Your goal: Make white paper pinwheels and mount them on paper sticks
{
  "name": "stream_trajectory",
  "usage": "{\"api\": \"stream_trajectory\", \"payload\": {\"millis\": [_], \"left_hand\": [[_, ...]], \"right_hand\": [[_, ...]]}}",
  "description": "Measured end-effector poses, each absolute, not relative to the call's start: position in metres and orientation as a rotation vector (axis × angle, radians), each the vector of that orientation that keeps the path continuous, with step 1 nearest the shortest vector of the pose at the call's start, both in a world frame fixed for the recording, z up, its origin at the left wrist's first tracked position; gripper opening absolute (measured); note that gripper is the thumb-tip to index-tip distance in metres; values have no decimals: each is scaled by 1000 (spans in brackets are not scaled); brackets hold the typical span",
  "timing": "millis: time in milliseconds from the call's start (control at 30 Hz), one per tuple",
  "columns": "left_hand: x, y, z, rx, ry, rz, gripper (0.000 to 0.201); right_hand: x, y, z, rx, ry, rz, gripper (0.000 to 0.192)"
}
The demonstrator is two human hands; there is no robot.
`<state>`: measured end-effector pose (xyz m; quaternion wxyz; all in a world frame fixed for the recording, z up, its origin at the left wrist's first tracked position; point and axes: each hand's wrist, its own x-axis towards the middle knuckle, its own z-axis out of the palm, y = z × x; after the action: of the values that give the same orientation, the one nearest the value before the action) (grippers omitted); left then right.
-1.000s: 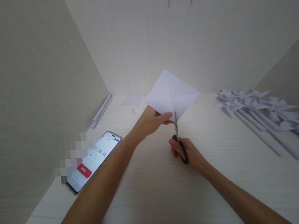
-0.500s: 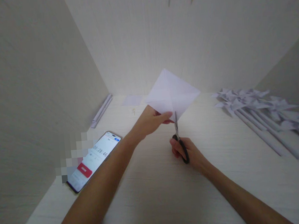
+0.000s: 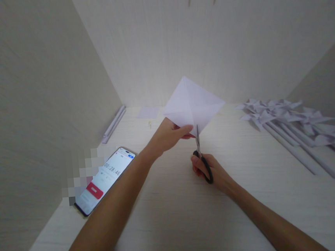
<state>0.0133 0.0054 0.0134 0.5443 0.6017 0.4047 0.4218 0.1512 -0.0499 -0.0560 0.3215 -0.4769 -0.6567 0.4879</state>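
Observation:
A creased square sheet of white paper point(image 3: 193, 100) is held up with one corner pointing toward me. My left hand point(image 3: 171, 135) pinches it near that lower corner, thumb on top and the other fingers beneath. Black-handled scissors point(image 3: 207, 171) are gripped in my right hand point(image 3: 210, 168), below the sheet. Their blades point away from me and overlap the lower corner, close to the left thumb and along a crease. Whether the paper is cut there is too small to tell.
On the left lies a phone point(image 3: 112, 167) showing a running timer. Behind it are rolled paper sticks point(image 3: 114, 124), a small paper sheet point(image 3: 148, 112) and a tiny yellowish item point(image 3: 150, 124). Several paper pinwheels point(image 3: 271, 110) on sticks lie at the right. Walls enclose the table point(image 3: 164, 219).
Almost nothing differs. My right hand and the scissors have shifted very slightly to the right, while my left hand and the paper stay in place.

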Motion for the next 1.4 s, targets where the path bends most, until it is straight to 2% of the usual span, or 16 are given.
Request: {"api": "stream_trajectory", "payload": {"millis": [1400], "left_hand": [[13, 6, 13, 1442, 987, 990, 16]], "right_hand": [[150, -49, -58, -1328, -1802, 1149, 46]]}}
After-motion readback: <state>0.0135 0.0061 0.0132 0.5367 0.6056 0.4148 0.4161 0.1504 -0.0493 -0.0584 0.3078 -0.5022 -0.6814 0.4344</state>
